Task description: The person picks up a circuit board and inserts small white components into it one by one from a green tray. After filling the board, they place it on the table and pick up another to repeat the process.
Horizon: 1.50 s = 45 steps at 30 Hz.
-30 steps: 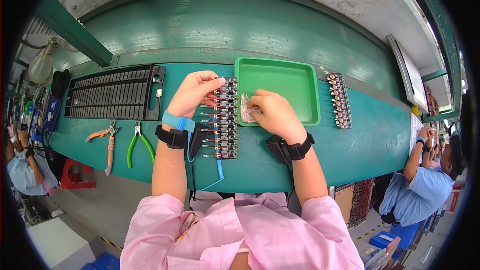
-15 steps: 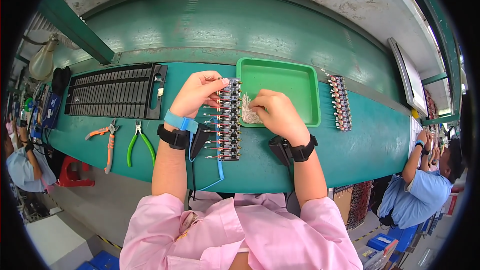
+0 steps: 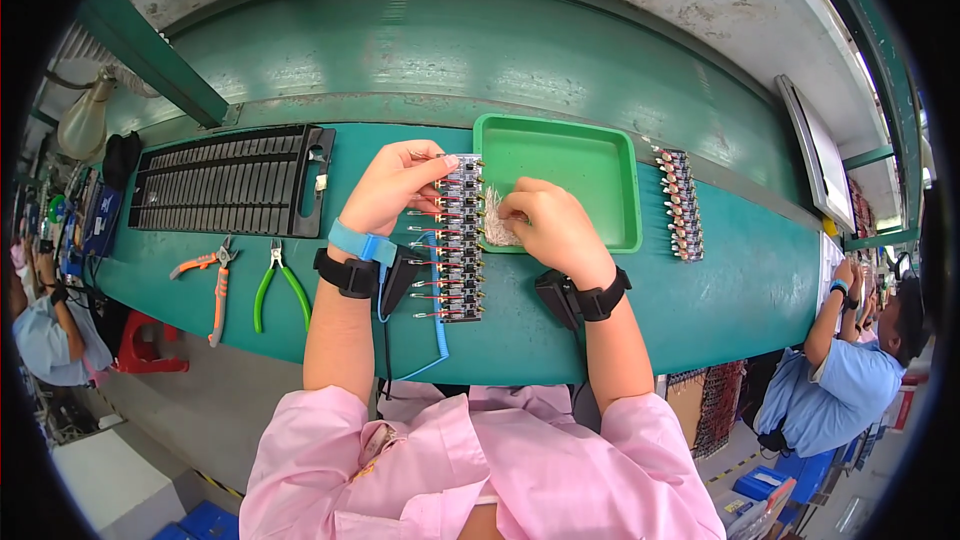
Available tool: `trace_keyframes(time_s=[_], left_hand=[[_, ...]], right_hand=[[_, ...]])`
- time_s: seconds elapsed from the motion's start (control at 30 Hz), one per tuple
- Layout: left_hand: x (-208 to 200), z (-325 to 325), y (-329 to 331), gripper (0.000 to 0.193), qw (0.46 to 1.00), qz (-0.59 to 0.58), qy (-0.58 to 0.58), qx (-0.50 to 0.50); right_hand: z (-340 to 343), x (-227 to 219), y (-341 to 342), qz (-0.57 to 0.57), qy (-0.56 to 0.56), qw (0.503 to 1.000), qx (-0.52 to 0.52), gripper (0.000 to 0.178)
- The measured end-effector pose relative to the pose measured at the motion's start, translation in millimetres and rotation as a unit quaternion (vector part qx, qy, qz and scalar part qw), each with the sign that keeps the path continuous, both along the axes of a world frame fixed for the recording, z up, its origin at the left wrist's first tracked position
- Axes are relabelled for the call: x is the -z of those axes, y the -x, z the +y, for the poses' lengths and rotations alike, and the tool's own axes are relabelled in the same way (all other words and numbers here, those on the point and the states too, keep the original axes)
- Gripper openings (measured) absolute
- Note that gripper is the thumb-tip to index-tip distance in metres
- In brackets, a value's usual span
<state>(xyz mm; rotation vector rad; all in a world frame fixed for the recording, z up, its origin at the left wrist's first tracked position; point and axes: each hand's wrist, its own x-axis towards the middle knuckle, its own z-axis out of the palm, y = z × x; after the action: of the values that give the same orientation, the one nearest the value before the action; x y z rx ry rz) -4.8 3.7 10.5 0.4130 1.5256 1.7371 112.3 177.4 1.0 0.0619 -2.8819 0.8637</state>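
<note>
My left hand (image 3: 398, 185) pinches the far end of a long strip of small circuit boards (image 3: 460, 250). Short red-and-white wire ends stick out along the strip's left side. My right hand (image 3: 548, 218) is over the near left corner of a green plastic tray (image 3: 590, 155), its fingers pinched together at a bundle of thin whitish pieces (image 3: 497, 225). Exactly what those fingertips grip is hidden. A blue strap with a coiled cord is on my left wrist, and both wrists wear black bands with black modules.
Left on the green mat lie a black slotted rack (image 3: 225, 185), orange-handled pliers (image 3: 217, 280) and green-handled cutters (image 3: 281, 290). A second board strip (image 3: 682, 205) lies right of the tray. Co-workers in blue sit at both sides, and a red stool (image 3: 150, 345) stands left.
Almost nothing differs. The strip has shifted very slightly to the right, and my right wrist has moved a little to the left.
</note>
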Motion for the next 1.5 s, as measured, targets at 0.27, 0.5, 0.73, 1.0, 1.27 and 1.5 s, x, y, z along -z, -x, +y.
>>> trace_keyframes(time_s=[0.27,0.5,0.73,1.0,1.27,1.5], left_hand=[[-2.4,-1.3,1.2,0.015,1.000,0.003,0.018,-0.008],[-1.0,-1.1,0.7,0.016,1.000,0.003,0.024,-0.012],[-3.6,0.1,-1.8,0.014,1.000,-0.001,0.013,-0.002],[-3.0,1.9,-4.4,0.014,0.999,0.001,-0.006,0.038],[2.3,2.4,-3.1,0.017,0.997,0.005,-0.014,0.074],[-1.3,2.5,-4.1,0.017,0.997,0.008,-0.017,0.077]], right_hand=[[-0.8,-0.6,0.1,0.013,-0.019,1.000,-0.017,0.007],[1.0,-5.5,-0.1,0.009,0.052,0.999,-0.001,0.004],[-0.2,-11.0,-0.2,0.015,0.056,0.998,0.003,0.004],[-10.6,-19.0,-2.7,0.084,0.092,0.992,-0.006,0.006],[-15.0,-24.0,-1.7,0.104,0.182,0.978,0.001,0.006],[-12.7,-21.9,0.8,0.182,0.168,0.968,0.046,0.007]])
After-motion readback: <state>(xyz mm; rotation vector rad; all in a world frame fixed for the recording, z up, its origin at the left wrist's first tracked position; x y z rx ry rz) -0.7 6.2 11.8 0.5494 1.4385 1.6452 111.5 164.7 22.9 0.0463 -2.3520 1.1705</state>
